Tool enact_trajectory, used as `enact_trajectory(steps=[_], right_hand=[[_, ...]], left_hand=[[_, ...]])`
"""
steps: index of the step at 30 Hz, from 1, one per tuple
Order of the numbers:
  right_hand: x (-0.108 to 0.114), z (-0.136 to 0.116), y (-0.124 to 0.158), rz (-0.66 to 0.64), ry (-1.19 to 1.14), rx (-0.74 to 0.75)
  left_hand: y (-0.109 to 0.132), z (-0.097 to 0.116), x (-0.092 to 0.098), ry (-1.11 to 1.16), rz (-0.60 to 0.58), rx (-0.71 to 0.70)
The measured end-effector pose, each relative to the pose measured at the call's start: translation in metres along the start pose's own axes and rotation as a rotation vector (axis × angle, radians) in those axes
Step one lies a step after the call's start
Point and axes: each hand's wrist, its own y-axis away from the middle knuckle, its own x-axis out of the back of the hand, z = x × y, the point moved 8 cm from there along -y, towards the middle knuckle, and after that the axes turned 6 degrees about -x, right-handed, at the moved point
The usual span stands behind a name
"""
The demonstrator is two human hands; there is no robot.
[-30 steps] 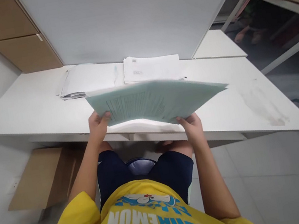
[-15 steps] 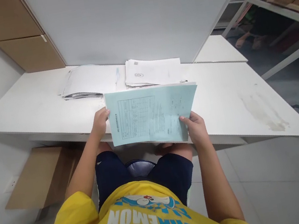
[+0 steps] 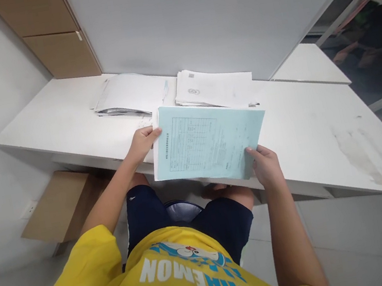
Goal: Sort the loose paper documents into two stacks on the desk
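Note:
I hold a light blue sheaf of printed forms (image 3: 208, 140) over the near edge of a white desk (image 3: 306, 122), its printed table facing up. My left hand (image 3: 142, 141) pinches its left edge, thumb on top. At the lower right corner, my right hand (image 3: 267, 166) grips it with fingers curled underneath. Both hands are closed on the paper.
Two piles of white papers lie at the back of the desk: one at the left (image 3: 130, 94), one at the right (image 3: 216, 89). A grey partition (image 3: 208, 11) rises behind. Under the desk sits a cardboard box (image 3: 57, 206). The desk's right part carries a smudge (image 3: 363, 157).
The blue sheaf was raised edge-on and bowed a second ago; it has come down to lie nearly flat, face up, in both hands. My view has shifted left.

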Motion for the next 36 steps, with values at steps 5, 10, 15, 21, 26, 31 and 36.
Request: enact_trajectory(steps=[5,10,15,21,26,31,36], right_hand=[[0.001,0.003,-0.001,0.028,0.017,-0.007],[0.004,0.007,0.001,0.083,0.062,-0.003],[0.005,0.009,0.005,0.149,-0.032,0.007],[0.008,0.018,0.008,0.116,-0.043,-0.056],[0.006,0.016,0.016,0.082,0.132,-0.035],[-0.001,0.021,0.034,0.111,0.272,-0.002],[-0.007,0.026,0.040,0.144,0.304,-0.044]], left_hand=[[-0.006,0.013,0.006,-0.122,0.064,-0.127],[-0.037,0.034,0.012,-0.347,0.010,-0.297],[-0.063,0.047,0.019,-0.293,0.009,-0.300],[-0.104,0.066,0.082,-0.365,0.230,-0.378],[-0.168,0.049,0.170,-0.627,0.529,-0.227],[-0.192,0.010,0.229,-0.926,0.509,0.155],[-0.155,-0.005,0.179,-1.504,0.175,0.326]])
